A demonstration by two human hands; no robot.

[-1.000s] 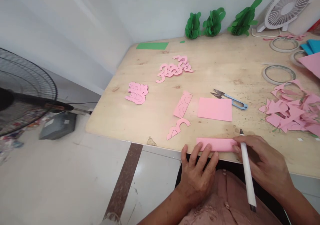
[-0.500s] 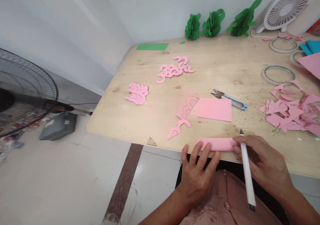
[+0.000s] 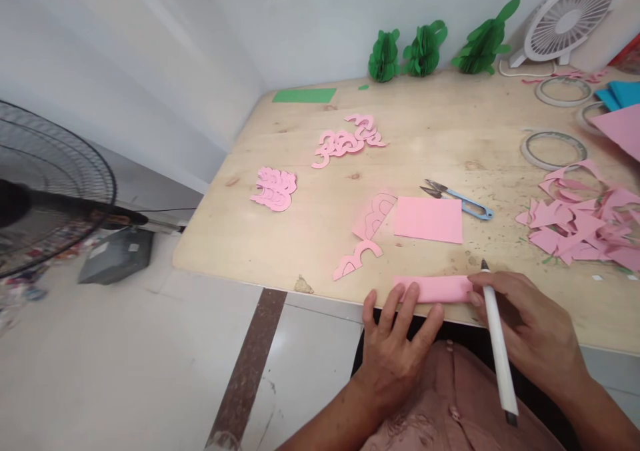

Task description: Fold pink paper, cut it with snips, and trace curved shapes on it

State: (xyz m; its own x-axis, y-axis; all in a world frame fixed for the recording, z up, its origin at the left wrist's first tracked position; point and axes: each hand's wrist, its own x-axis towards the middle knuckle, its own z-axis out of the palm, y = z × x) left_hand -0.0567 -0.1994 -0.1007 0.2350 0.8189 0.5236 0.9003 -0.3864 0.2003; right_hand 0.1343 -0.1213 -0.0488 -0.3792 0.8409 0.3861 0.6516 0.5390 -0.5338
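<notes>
At the table's front edge lies a folded strip of pink paper (image 3: 440,289). My left hand (image 3: 397,337) rests with spread fingers, its fingertips pressing on the left part of the strip. A white pen (image 3: 500,351) with a dark tip is in my right hand (image 3: 535,327), whose thumb and forefinger also touch the strip's right end. Beyond the strip lies a flat pink paper rectangle (image 3: 429,219), partly over blue-handled thread snips (image 3: 467,203). To its left are a pink piece with drawn scallops (image 3: 375,216) and a scalloped pink cutout (image 3: 357,257).
Pink cutouts (image 3: 345,143) and a scalloped stack (image 3: 275,189) lie on the left of the table (image 3: 300,237). Pink scraps (image 3: 580,227) and tape rolls (image 3: 554,149) are at right. Green paper figures (image 3: 384,57) and a small fan (image 3: 567,24) stand behind; a large fan (image 3: 50,191) is at left.
The pink piece with drawn scallops has turned and shifted right, close to the flat rectangle. Both hands stay at the folded strip; the pen's rear end has swung slightly right.
</notes>
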